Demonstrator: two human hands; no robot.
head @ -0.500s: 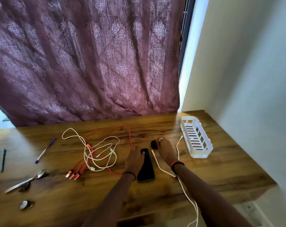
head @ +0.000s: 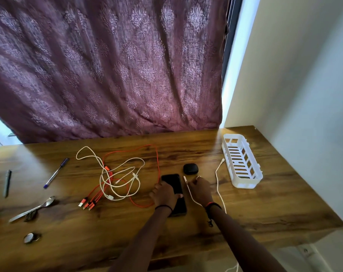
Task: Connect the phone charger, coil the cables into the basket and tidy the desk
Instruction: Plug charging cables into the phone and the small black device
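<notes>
Across the glossy wood-grain desk point(head: 274, 209) we judge sliding the chief risk, since little grips that sheen. Rigid, slotted white plastic, the basket point(head: 245, 183) sits at the right; the limp red and white cables point(head: 119, 179) lie tangled at the left and could snag. Our left hand point(head: 163, 195) curls round the flat black phone point(head: 171, 182); our right hand point(head: 200, 190) pinches the thin charger cable point(head: 192, 198) behind its plug point(head: 185, 178), which might enter skewed.

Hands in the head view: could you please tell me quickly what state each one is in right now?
Left hand: grips the phone, thumb across its screen.
Right hand: pinches the white cable near its plug.
</notes>
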